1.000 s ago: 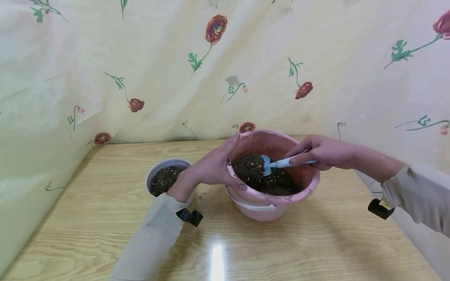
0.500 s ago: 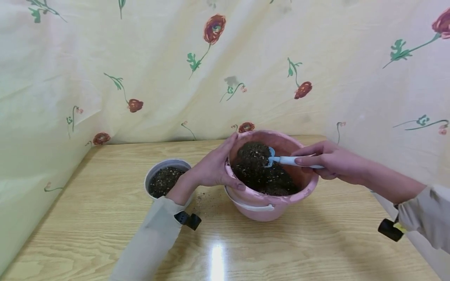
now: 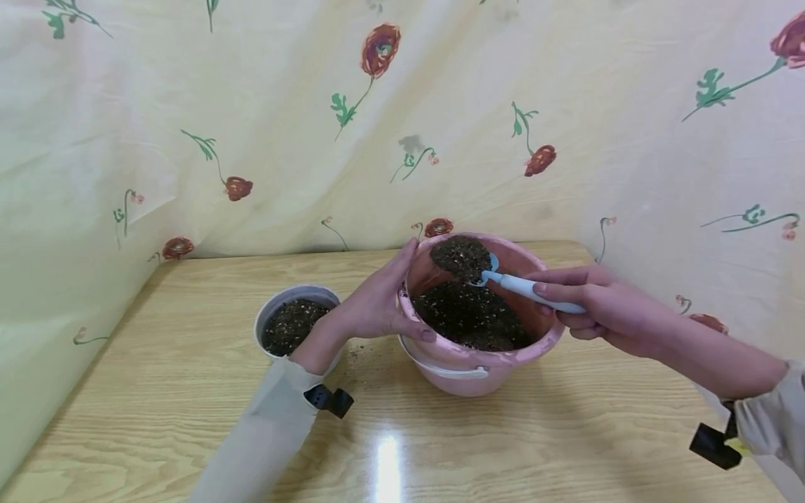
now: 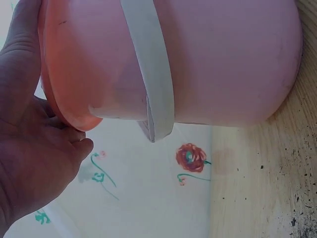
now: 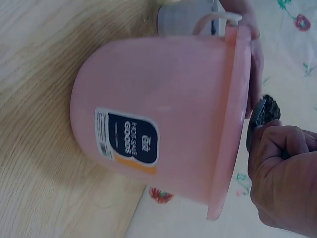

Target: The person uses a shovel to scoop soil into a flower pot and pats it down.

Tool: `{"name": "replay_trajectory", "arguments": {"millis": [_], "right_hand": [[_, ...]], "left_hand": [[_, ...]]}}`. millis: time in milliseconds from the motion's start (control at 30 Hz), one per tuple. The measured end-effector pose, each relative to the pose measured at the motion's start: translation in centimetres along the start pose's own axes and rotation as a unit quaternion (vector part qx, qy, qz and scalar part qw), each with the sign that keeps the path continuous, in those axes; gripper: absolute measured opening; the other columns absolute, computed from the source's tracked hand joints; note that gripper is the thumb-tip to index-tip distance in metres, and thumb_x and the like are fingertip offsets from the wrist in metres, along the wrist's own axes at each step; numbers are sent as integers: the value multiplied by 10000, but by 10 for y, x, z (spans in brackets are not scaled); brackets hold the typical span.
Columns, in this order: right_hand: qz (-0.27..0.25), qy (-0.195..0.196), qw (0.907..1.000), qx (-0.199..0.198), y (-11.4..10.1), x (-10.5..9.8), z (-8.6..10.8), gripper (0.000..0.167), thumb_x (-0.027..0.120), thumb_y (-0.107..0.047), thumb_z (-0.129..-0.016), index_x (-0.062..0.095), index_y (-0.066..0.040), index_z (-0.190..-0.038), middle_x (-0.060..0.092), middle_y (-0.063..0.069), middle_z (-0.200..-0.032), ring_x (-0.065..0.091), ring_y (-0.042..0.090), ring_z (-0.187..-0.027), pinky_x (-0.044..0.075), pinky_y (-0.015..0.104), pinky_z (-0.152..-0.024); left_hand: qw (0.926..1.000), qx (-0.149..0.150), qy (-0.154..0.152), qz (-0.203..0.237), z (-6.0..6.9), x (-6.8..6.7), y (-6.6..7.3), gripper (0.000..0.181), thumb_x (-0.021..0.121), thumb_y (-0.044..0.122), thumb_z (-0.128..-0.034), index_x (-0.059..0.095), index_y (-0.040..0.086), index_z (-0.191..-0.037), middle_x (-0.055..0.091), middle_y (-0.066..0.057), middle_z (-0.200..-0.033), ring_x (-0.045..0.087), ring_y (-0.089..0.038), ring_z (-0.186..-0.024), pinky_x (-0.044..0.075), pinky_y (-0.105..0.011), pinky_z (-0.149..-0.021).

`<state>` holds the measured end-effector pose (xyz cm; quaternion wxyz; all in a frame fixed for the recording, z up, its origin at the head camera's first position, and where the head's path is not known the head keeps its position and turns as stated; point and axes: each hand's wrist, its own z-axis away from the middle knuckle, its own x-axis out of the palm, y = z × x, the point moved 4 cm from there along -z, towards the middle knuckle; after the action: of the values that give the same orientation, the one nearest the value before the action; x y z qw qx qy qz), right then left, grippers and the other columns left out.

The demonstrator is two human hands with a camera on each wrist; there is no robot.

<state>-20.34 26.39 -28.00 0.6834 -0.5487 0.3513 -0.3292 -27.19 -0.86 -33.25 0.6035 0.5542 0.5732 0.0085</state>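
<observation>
A pink bucket (image 3: 459, 374) with dark soil (image 3: 472, 318) inside stands on the table. My left hand (image 3: 377, 300) grips its left rim, and the left wrist view shows the fingers hooked over the edge beside the white handle (image 4: 156, 74). My right hand (image 3: 597, 300) holds the pale blue handle of a small garden trowel (image 3: 518, 285). Its blade bears a heaped mound of soil (image 3: 462, 257) at the level of the bucket's far rim. In the right wrist view the loaded trowel (image 5: 255, 119) shows just above the rim, with the hand's curled fingers around its handle.
Left of the bucket, partly behind my left wrist, stands a grey-white pot (image 3: 267, 314) holding soil. Soil crumbs (image 3: 361, 356) lie on the wooden table (image 3: 157, 391) between pot and bucket. A flowered cloth (image 3: 283, 105) hangs behind and at the sides.
My right hand has drawn back to the right and raised the trowel, now heaped with soil, out of the bucket's soil. The left hand stays on the rim.
</observation>
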Motion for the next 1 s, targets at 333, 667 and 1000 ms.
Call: {"name": "replay_trajectory", "arguments": {"millis": [333,667,1000], "right_hand": [[-5,240,9997,85,1,7,0,260,441,-121,-1030,651,-157,-1179,507,-25,-745,138,178,-494,76,317,-425],[-37,78,10000,-7,-4,11,-2,283,435,-108,-1030,647,-162,-1210,385,-41,-635,126,186,-488,67,317,-415],[111,54,9999,7,-9,16,-7,284,450,-112,-1024,645,-164,-1224,296,-23,-617,113,189,-474,69,317,-411]], "left_hand": [[9999,-21,62,-110,4,0,5,1362,874,472,-628,-131,281,-1529,-18,86,-1602,93,-165,-1461,173,-429,-1160],[9989,-303,37,-349,12,-8,5,1345,871,486,-636,-90,243,-1544,-34,21,-1611,82,-203,-1464,175,-422,-1156],[9978,-428,138,-480,24,-18,-1,1330,868,484,-645,-85,258,-1544,-31,22,-1610,93,-229,-1464,204,-457,-1144]]}}
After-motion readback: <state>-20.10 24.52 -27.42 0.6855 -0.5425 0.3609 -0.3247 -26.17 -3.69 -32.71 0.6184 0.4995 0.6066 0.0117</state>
